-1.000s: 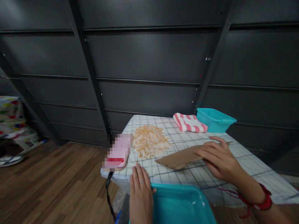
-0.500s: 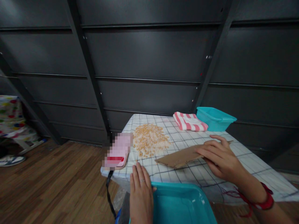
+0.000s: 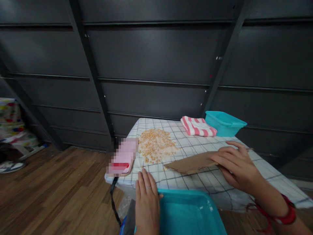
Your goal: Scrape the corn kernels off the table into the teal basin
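My right hand (image 3: 238, 166) pinches the right end of a bent piece of brown cardboard (image 3: 193, 162), its thumb below and fingers above. The cardboard slants over the checked cloth, its left tip near a pile of yellow grains mixed with fine white grains (image 3: 156, 145). A few loose yellow grains show beside that tip. Along the left rim of a teal basin (image 3: 190, 212) lies my left hand (image 3: 147, 204), fingers stretched out flat toward the table edge. Its thumb tip shows at the rim; whether it grips the basin is unclear. The basin sits against the table's near edge, partly out of frame.
A white checked cloth (image 3: 195, 147) covers the table. At the back right are a folded pink-and-white striped towel (image 3: 199, 126) and a second teal basin (image 3: 225, 124). A pink phone (image 3: 124, 156), partly blurred, lies at the left edge. Dark metal panels (image 3: 151, 55) stand behind.
My right hand and the cardboard have shifted slightly right, away from the pile. Some loose yellow grains now show by the cardboard's left tip. My left hand stays at the basin rim.
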`<state>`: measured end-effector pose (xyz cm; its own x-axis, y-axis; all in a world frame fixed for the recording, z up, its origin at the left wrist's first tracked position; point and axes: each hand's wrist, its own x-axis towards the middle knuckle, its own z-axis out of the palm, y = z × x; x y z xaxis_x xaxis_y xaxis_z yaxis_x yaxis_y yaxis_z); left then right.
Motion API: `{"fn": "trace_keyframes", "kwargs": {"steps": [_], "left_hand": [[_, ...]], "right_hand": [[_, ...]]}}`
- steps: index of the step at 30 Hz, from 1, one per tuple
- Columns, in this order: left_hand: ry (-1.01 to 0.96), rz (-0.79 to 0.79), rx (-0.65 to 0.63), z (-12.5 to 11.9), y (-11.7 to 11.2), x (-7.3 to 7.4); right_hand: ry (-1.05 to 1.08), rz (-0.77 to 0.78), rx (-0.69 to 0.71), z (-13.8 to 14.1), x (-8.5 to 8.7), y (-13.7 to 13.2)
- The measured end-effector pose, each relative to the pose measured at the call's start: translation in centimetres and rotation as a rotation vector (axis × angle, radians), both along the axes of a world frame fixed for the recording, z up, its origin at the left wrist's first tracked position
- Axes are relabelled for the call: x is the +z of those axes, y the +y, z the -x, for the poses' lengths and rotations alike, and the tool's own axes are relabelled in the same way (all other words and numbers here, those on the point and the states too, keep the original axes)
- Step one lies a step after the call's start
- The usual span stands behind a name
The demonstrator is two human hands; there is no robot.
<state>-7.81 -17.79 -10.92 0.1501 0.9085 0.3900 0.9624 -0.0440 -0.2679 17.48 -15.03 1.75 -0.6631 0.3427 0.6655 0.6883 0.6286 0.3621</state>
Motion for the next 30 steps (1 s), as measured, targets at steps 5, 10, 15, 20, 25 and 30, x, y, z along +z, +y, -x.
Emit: {"fn": "trace_keyframes", "kwargs": {"steps": [5,10,15,20,25,30], "left_hand": [[-0.016,-0.005,0.001,-0.1,0.0,0.0],[-0.007,0.011,0.013,-0.3,0.0,0.6],[0.008,-0.004,0.005,-0.3,-0.1,0.9],[-0.033,-0.01,0.006,-0.2,-0.1,0.9],[0.04,-0.005,0.011,-0.3,-0.1,1.2],[0.041,0.0,0.031,-0.4,0.0,1.3]], "right_hand": [[-0.017,0.02,0.015,0.0,0.0,-0.2],[-0.029,0.006,0.023,-0.7,0.5,-0.7],[-0.03,-0.036,-0.014,-0.3,0.3,-0.2],[-0.047,-0.001,0.018,-0.2,0.2,-0.2],[0.009,-0.019,0.019,-0.7,0.4,-0.5],[-0.034,-0.054,-0.025,-0.2,0.2,0.3]]}}
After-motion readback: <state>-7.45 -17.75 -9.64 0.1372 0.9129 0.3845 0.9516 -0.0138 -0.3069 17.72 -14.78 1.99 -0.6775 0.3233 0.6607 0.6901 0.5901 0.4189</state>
